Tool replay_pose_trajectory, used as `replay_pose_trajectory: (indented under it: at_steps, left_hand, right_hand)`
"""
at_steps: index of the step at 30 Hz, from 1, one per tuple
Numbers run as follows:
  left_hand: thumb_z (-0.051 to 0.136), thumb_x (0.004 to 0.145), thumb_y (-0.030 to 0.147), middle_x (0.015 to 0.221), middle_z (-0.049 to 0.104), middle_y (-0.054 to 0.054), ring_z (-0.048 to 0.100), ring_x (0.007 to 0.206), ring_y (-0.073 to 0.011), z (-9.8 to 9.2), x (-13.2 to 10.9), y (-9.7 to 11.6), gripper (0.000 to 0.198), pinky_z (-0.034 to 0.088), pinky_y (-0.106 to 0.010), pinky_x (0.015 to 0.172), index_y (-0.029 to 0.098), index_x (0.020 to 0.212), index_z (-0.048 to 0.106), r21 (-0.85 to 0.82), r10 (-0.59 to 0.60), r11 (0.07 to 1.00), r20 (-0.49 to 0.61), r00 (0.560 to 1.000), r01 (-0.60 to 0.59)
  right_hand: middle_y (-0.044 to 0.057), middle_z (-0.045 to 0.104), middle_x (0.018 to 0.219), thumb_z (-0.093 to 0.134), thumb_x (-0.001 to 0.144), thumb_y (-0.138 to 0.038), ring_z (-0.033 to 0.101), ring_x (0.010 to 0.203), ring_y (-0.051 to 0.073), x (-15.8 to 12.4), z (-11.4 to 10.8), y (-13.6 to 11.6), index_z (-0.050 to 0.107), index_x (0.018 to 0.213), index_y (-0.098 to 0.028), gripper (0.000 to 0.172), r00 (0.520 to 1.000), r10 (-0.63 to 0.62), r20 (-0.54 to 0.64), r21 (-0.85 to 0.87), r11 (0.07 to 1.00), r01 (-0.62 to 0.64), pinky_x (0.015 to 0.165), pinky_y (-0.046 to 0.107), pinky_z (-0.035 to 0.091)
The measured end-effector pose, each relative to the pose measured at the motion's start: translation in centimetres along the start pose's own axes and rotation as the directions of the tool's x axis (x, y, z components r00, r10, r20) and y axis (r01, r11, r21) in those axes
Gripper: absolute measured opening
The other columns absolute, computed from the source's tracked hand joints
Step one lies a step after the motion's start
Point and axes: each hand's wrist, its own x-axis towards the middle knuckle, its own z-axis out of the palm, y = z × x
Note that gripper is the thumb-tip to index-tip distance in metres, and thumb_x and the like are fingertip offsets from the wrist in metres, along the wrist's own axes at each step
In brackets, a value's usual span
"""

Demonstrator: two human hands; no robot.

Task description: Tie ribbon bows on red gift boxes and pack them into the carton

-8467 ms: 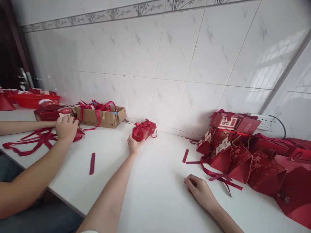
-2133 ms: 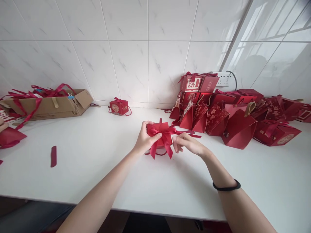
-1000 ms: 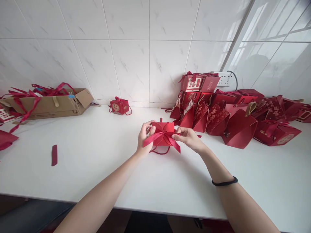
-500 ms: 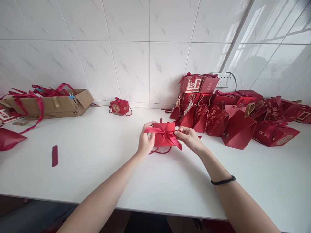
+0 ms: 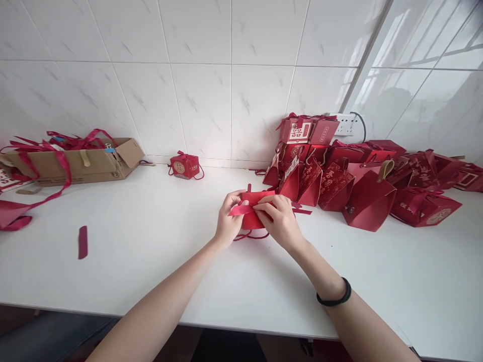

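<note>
Red box, middle of the white table.
Left hand clasps its left side; right hand bunches fingertips over the ribbon, whether pinching I can't tell. Beyond, small gift box near tiled wall.

The right hand hides part of the red box and its ribbon. The picture's left edge cuts off another red package near the cardboard carton
</note>
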Motion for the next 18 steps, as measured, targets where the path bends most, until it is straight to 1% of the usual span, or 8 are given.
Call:
replay_pose_trajectory:
  at_steps: [3,8,10,12,14,16,17,18]
  left_hand:
    - [0.055,0.084,0.035,0.118,0.059,-0.008,0.057,0.107,-0.0196,-0.1,0.3,-0.1,0.020,0.043,-0.038,0.093,0.020,0.076,0.046,-0.046,-0.045,0.998,-0.019,0.999,0.044]
    - [0.056,0.083,0.036,0.115,0.060,-0.009,0.056,0.110,-0.0197,-0.4,0.6,-0.1,0.021,0.042,-0.039,0.097,0.019,0.077,0.045,-0.090,-0.055,0.995,-0.023,0.998,0.053]
    - [0.061,0.080,0.035,0.118,0.057,-0.009,0.054,0.111,-0.0195,-0.4,0.5,0.0,0.022,0.041,-0.039,0.097,0.021,0.085,0.045,-0.096,-0.063,0.993,-0.005,0.998,0.063]
    - [0.068,0.073,0.031,0.121,0.054,-0.008,0.051,0.115,-0.0200,-0.3,0.4,0.0,0.034,0.041,-0.039,0.098,0.022,0.096,0.044,-0.067,-0.071,0.995,0.003,0.998,0.071]
    - [0.072,0.068,0.027,0.124,0.052,-0.007,0.047,0.120,-0.0212,-0.4,0.4,0.1,0.047,0.040,-0.038,0.099,0.024,0.104,0.044,-0.010,-0.075,0.997,0.012,0.997,0.075]
    - [0.072,0.067,0.026,0.125,0.051,-0.007,0.046,0.122,-0.0227,-0.4,0.4,0.2,0.049,0.040,-0.038,0.099,0.024,0.109,0.046,0.039,-0.087,0.996,0.035,0.996,0.086]
    - [0.072,0.068,0.026,0.125,0.051,-0.007,0.047,0.121,-0.0233,-0.5,0.4,0.2,0.049,0.041,-0.038,0.099,0.024,0.110,0.046,0.055,-0.094,0.994,0.049,0.994,0.091]
    - [0.071,0.069,0.027,0.126,0.051,-0.007,0.047,0.121,-0.0235,-0.5,0.5,0.2,0.049,0.041,-0.038,0.098,0.024,0.111,0.046,0.065,-0.098,0.993,0.060,0.993,0.094]
  right_hand:
    - [0.005,0.062,0.091,0.050,0.089,-0.015,0.055,0.086,0.019,-0.1,-0.2,0.3,0.065,0.085,-0.024,0.018,0.999,-0.026,0.024,0.052,0.998,0.025,0.079,0.038,0.041]
    - [0.009,0.060,0.106,0.054,0.083,-0.016,0.054,0.100,0.024,-0.1,-0.8,0.1,0.070,0.085,-0.022,0.018,0.996,-0.026,0.090,0.153,0.988,0.012,0.086,0.044,0.041]
    - [0.009,0.059,0.110,0.053,0.082,-0.019,0.054,0.103,0.025,0.0,-1.1,0.0,0.071,0.086,-0.022,0.019,0.992,0.020,0.121,0.234,0.971,-0.048,0.087,0.045,0.041]
    - [0.009,0.058,0.112,0.050,0.084,-0.024,0.054,0.105,0.025,0.2,-1.3,0.0,0.071,0.084,-0.022,0.021,0.979,0.138,0.153,0.354,0.917,-0.184,0.086,0.043,0.043]
    - [0.008,0.058,0.110,0.049,0.085,-0.032,0.055,0.102,0.023,0.5,-1.5,0.3,0.069,0.079,-0.021,0.023,0.929,0.343,0.140,0.472,0.802,-0.367,0.081,0.039,0.046]
    - [0.006,0.059,0.099,0.052,0.083,-0.040,0.057,0.091,0.020,0.8,-1.8,0.8,0.062,0.076,-0.021,0.023,0.822,0.558,0.108,0.536,0.664,-0.521,0.073,0.033,0.047]
    - [0.004,0.059,0.090,0.054,0.081,-0.044,0.057,0.082,0.018,1.0,-1.9,1.1,0.058,0.074,-0.020,0.025,0.765,0.634,0.115,0.533,0.610,-0.586,0.069,0.031,0.046]
    - [0.002,0.056,0.079,0.055,0.080,-0.048,0.054,0.073,0.015,1.0,-2.1,1.5,0.054,0.070,-0.020,0.029,0.720,0.677,0.155,0.510,0.569,-0.645,0.065,0.030,0.044]
